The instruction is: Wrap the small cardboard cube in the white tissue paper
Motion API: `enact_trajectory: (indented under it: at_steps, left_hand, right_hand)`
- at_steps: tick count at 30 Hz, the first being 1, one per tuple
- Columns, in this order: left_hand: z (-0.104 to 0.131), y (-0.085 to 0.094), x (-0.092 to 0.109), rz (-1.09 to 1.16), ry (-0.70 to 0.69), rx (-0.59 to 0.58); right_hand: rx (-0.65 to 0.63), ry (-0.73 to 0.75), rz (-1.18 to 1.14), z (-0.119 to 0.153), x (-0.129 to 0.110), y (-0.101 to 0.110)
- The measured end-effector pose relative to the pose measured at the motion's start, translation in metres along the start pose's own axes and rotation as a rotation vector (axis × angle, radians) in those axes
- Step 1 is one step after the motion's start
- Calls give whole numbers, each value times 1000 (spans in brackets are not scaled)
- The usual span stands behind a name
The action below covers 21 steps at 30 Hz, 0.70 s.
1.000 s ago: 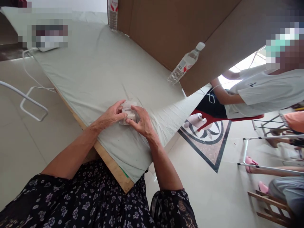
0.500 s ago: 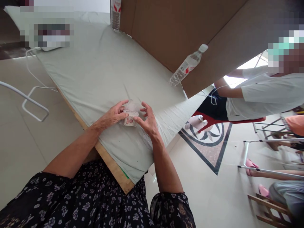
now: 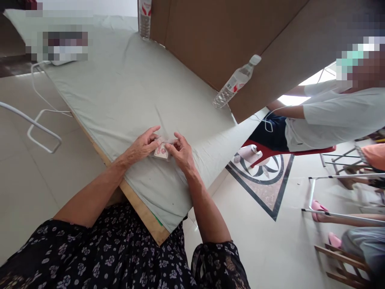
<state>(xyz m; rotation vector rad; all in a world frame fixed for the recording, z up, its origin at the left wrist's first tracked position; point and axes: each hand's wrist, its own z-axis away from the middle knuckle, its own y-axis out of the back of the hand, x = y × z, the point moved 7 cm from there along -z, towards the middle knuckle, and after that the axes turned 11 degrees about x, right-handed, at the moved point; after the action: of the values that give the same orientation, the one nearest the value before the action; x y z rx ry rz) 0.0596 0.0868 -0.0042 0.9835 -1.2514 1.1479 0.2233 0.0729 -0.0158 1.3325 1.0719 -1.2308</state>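
Observation:
A small white box with red print (image 3: 161, 152) lies low over the cloth near the table corner, with clear plastic film (image 3: 163, 140) around its far side. My left hand (image 3: 141, 145) is closed on the box's left end, thumb on top and forefinger stretched forward. On the other side my right hand (image 3: 182, 152) pinches the film at the box's right edge between thumb and fingers. Its lower fingers are partly hidden. What is inside the box cannot be seen.
A pale cloth covers the table (image 3: 105, 88), whose wooden edge (image 3: 144, 212) shows near me. A tilted clear bottle (image 3: 234, 84) leans by a large cardboard panel (image 3: 210, 44); another bottle (image 3: 145, 24) stands farther back. A person in a white shirt (image 3: 331, 124) sits at right.
My right hand has moved in towards the box, and its spread fingers have closed on the film. The film, bulging up before, is now flatter. The box has turned slightly.

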Motion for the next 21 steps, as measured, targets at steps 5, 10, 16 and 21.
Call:
enact_trajectory:
  at_steps: [5, 10, 16, 21]
  left_hand:
    - [2, 1, 3, -1, 44, -28]
    - [2, 1, 4, -27, 30, -21]
    - [1, 0, 5, -43, -11, -21]
    - [-1, -1, 3, -44, -13, -24]
  right_hand:
    - [25, 121, 191, -1, -12, 7]
    - [-8, 257, 324, -6, -27, 7]
    - [-3, 133, 165, -19, -24, -3]
    - [28, 131, 94, -20, -29, -12]
